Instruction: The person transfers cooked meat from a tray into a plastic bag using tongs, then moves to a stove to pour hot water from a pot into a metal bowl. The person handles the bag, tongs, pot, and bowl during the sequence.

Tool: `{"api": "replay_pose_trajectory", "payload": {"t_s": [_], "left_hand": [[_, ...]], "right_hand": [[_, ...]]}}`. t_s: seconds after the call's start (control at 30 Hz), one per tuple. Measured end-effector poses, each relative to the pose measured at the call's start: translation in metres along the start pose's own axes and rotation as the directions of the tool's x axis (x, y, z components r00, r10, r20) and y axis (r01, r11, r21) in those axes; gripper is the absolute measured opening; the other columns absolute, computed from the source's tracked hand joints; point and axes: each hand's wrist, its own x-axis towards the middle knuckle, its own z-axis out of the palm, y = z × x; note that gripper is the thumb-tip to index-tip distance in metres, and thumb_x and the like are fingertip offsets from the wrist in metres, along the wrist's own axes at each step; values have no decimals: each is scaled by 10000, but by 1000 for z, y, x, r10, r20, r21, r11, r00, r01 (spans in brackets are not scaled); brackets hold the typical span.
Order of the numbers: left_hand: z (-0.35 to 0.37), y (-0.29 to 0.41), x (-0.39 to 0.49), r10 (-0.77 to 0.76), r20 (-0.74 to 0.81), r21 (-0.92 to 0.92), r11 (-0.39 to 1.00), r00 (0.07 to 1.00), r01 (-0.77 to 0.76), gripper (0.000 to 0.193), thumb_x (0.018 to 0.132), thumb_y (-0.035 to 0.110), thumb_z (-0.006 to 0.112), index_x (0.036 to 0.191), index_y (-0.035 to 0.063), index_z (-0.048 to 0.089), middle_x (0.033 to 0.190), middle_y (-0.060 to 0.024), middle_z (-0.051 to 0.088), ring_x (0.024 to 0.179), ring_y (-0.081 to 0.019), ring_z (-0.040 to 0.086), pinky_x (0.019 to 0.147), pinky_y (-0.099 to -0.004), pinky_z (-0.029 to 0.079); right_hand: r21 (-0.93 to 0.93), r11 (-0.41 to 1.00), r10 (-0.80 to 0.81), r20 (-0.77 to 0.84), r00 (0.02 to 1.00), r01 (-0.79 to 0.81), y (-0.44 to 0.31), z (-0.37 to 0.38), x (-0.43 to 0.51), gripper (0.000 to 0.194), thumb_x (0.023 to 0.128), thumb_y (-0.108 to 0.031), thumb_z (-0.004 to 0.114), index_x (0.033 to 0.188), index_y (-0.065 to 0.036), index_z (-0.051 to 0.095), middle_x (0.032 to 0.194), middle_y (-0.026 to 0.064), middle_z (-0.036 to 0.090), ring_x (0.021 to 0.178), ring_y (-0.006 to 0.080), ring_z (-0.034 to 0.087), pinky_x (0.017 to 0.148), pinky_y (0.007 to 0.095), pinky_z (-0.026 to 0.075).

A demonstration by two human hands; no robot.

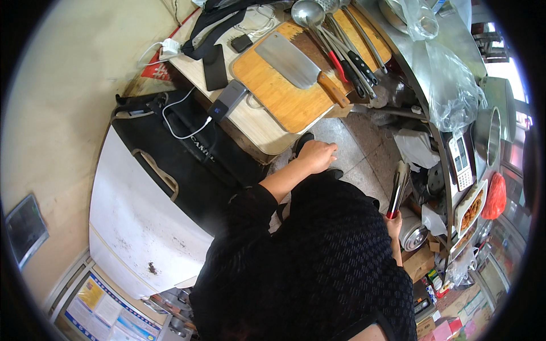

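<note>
My left hand hangs over the floor, just off the rounded corner of the wooden table, its fingers curled and nothing seen in them. Lower at the right, my right hand grips metal tongs by their red-trimmed end, the tips pointing away from me. On the table in front, a cleaver with a wooden handle lies flat on a wooden cutting board. Beside it several ladles and utensils, one a steel ladle, rest on the boards, some with black or red handles.
A power bank with a cable and a black phone lie at the table's left edge. A black bag covers a white appliance. Along the right, a steel counter holds plastic bags, a weighing scale and a food tray.
</note>
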Motion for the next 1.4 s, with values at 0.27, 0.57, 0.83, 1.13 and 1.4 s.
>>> {"api": "replay_pose_trajectory", "payload": {"t_s": [0.27,0.57,0.83,1.13,1.4], "left_hand": [[16,15,10,41,9,21,999,999,-41,261,885,252,628,1094,95,626,979,-133,701,927,-340,665,794,-460,518],[64,75,24,72,153,205,973,986,-103,304,893,273,609,1147,106,615,1062,-146,675,967,-361,644,837,-477,505],[150,227,45,86,350,428,871,933,-241,366,892,269,597,1220,107,586,1129,-154,663,1042,-362,629,892,-481,502],[288,418,101,426,644,381,541,635,-749,345,865,257,639,1163,85,620,1090,-137,685,1001,-326,654,854,-439,521],[408,546,126,488,823,133,328,289,-935,337,850,250,648,1132,66,632,989,-137,695,924,-317,671,808,-431,529]], "right_hand": [[33,995,99,2,995,-99,9,-10,-23,408,676,-152,810,961,-7,557,767,43,575,707,180,554,680,335,475],[315,937,193,-112,975,-149,88,-13,-41,434,705,-194,805,995,-6,543,759,84,590,704,220,566,682,382,474],[432,845,425,-184,886,-315,236,-31,-61,716,656,-378,850,1158,19,528,966,185,664,921,314,656,822,410,509],[829,515,674,-235,700,-218,339,-70,-112,810,793,-483,745,1322,48,440,1176,258,595,1124,329,587,952,407,455],[950,286,852,-193,486,-125,403,-71,-152,683,835,-451,708,1265,36,497,1090,199,631,1027,296,610,904,389,466]]}}
